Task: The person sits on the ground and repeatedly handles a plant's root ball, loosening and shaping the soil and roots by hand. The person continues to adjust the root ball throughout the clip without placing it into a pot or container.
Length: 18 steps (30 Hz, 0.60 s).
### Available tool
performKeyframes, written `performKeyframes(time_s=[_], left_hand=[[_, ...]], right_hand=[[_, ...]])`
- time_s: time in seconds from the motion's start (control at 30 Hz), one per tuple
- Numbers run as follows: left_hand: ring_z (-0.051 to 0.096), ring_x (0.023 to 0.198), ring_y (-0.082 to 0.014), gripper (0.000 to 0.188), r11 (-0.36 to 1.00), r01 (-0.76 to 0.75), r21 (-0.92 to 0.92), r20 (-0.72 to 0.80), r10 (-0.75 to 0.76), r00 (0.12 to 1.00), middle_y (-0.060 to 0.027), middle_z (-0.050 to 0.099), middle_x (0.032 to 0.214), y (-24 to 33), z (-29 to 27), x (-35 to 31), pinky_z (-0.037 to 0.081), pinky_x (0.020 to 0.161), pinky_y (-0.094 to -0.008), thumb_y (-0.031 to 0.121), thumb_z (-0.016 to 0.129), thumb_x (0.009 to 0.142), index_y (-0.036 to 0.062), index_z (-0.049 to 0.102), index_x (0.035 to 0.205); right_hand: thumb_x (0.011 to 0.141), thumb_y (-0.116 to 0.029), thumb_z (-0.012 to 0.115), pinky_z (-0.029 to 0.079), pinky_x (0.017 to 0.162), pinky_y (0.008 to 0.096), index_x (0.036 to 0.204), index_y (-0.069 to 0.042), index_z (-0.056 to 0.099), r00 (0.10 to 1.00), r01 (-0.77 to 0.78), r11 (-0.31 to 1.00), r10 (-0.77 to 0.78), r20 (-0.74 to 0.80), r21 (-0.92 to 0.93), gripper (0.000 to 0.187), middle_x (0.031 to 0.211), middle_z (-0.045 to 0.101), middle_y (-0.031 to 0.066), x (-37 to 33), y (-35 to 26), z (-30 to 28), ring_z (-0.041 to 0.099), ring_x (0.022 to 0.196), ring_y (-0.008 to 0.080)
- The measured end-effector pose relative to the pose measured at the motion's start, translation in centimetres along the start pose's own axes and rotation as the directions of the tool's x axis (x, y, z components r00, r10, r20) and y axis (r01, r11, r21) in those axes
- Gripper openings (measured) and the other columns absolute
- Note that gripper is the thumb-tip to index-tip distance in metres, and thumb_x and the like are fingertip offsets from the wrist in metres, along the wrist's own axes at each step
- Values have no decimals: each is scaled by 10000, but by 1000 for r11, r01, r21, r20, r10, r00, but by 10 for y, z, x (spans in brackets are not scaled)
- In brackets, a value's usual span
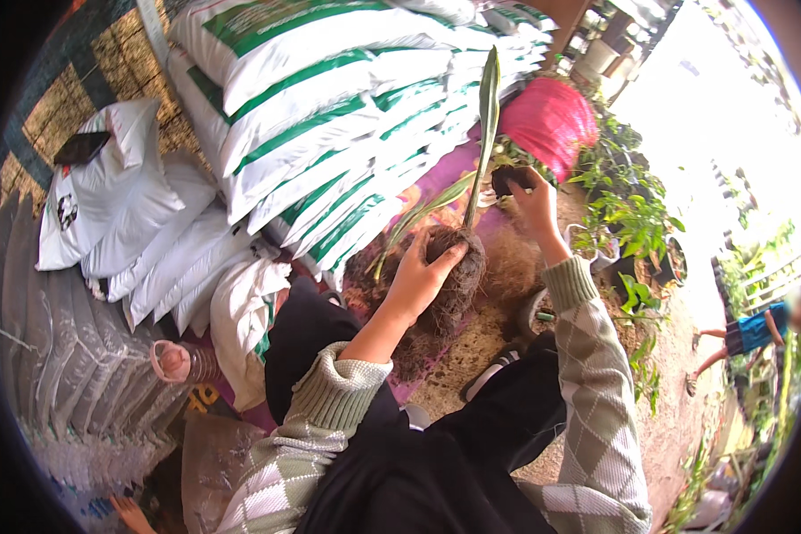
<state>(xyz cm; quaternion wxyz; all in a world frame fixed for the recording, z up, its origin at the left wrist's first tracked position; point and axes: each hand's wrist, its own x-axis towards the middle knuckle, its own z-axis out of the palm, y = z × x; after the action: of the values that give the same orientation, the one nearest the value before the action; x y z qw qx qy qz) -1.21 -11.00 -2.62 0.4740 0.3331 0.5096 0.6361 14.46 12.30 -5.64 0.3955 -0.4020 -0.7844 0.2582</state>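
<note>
Bags edge the space beyond left grip, clasping root ball; right grip, apart, holds dark object.

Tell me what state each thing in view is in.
Long-leaved plant, unpotted
Root ball, exposed, held
Left grip, closed around root ball
Small dark object, held, kind unclear
Right grip, closed on small dark object
White-and-green bags, full, stacked
Left white bags, filled, piled
Clear plastic container, on its side
Leafy plants, right, green

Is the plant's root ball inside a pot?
No, the left hand holds the root ball directly, its fibrous surface bare and exposed.
</note>
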Motion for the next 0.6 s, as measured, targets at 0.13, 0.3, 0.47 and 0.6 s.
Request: performKeyframes(time_s=[0.13, 0.3, 0.47, 0.6], left_hand=[[621, 954, -144, 411, 903, 173, -393, 216, -92, 972, -67, 618, 1089, 0, 22, 2, 501, 842, -302, 227, 647, 881, 18, 513, 1209], [647, 980, -233, 380, 723, 515, -460, 378, -365, 851, -120, 654, 1093, 11, 53, 23, 541, 838, -362, 298, 557, 911, 35, 581, 1184], [656, 948, -217, 407, 723, 545, -424, 540, -281, 793, -97, 655, 1095, -2, 69, 77, 550, 820, -366, 362, 508, 946, 56, 577, 1205], [664, 912, -205, 416, 702, 494, -512, 456, -265, 850, -83, 657, 1085, -21, 74, 100, 558, 799, -358, 387, 505, 949, 72, 573, 1212]], right_hand=[[868, -26, 627, 497, 752, 242, 1139, 25, 586, 992, -123, 976, 119, 35, 182, 279, 974, 684, 62, -20, -41, -52, 636, 842, 96], [869, -21, 589, 517, 703, 246, 1071, -13, 601, 996, -57, 941, 76, -45, 332, 202, 922, 679, 58, -64, -86, -89, 658, 824, 114], [845, -69, 688, 506, 755, 268, 1031, 1, 623, 980, -47, 953, 103, -173, 300, 209, 964, 674, 54, -76, -83, -92, 644, 864, 128], [822, -12, 674, 489, 763, 255, 1024, 25, 614, 940, -97, 929, 204, -274, 357, 214, 938, 661, 55, -87, -56, -74, 633, 859, 132]])
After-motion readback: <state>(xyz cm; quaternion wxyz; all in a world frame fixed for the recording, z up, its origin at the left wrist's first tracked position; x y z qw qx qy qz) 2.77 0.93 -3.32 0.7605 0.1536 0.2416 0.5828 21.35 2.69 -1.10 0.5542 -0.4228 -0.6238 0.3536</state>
